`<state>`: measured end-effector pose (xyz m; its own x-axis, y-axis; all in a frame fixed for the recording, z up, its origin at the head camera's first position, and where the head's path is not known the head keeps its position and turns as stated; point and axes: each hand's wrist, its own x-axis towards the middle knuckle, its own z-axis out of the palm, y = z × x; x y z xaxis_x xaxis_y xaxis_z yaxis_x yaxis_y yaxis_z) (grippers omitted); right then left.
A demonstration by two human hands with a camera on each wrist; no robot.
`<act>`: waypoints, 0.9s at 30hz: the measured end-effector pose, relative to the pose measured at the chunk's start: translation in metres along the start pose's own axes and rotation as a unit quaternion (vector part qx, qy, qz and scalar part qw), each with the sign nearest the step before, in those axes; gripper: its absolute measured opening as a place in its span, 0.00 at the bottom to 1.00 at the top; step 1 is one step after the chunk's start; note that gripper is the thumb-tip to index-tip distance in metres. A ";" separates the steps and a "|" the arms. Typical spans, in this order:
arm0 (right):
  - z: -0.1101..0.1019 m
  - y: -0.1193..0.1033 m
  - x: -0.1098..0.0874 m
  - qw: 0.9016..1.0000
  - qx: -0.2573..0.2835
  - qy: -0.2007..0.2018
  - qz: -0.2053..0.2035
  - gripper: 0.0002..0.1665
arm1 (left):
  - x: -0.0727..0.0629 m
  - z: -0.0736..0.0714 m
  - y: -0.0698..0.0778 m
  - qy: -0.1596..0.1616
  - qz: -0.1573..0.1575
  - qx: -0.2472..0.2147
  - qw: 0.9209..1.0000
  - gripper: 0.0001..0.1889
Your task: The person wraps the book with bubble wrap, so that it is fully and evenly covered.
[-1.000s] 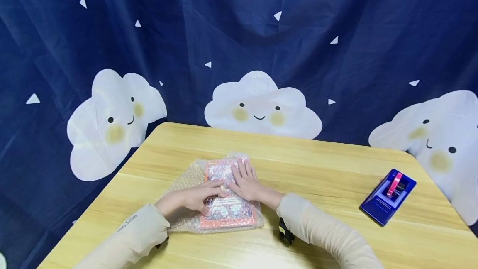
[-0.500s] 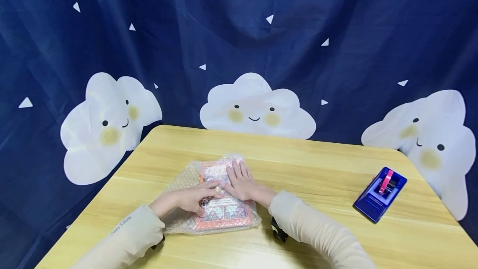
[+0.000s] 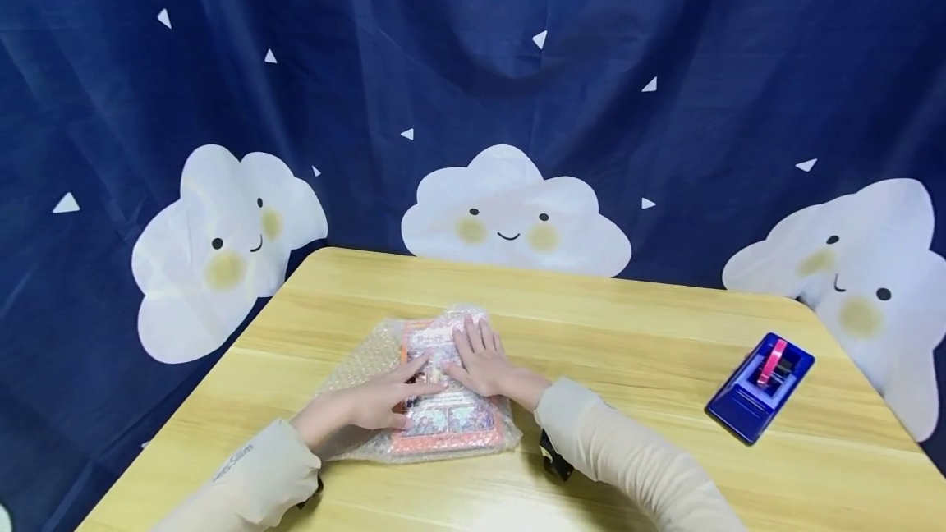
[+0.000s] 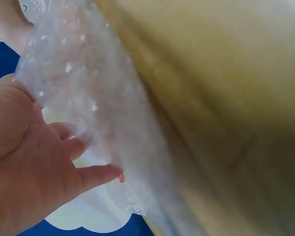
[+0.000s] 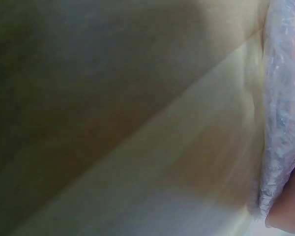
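A flat orange-and-pink printed box [image 3: 454, 440] lies on the table inside clear bubble wrap [image 3: 362, 364], which spreads out past its left side. Across the left part of the package lies my left hand [image 3: 373, 402], fingers spread over the printed face. My right hand [image 3: 480, 368] rests flat on the upper right part, its fingers straight and pointing away from me. In the left wrist view, the wrap [image 4: 103, 98] bulges beside the left hand [image 4: 39, 157]. Only a bit of the right hand [image 5: 290, 209] shows at the package's edge in the right wrist view.
A blue tape dispenser [image 3: 761, 392] with a pink roll of tape [image 3: 772, 362] stands at the right on the light wooden table [image 3: 613, 335]. Behind the table hangs a dark blue curtain [image 3: 473, 23] printed with smiling clouds.
My left hand has slid slightly down and to the left over the package, and its fingers are spread wider. The right hand stays in nearly the same place on the wrap.
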<state>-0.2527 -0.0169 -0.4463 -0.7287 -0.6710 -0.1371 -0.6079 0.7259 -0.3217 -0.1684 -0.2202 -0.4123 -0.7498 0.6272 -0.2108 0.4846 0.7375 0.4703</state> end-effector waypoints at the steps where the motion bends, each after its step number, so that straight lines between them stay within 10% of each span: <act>1: 0.000 0.000 0.000 1.000 -0.001 0.000 0.000 0.41 | -0.002 0.001 0.000 0.005 -0.001 0.002 1.000 0.31; 27: -0.004 -0.001 -0.003 1.000 0.006 -0.007 -0.001 0.41 | -0.064 -0.003 -0.043 0.107 -0.113 -0.089 0.984 0.34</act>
<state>-0.2515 -0.0154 -0.4416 -0.7223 -0.6751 -0.1499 -0.6057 0.7222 -0.3339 -0.1428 -0.2926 -0.4169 -0.9167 0.3701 -0.1508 0.2215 0.7845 0.5793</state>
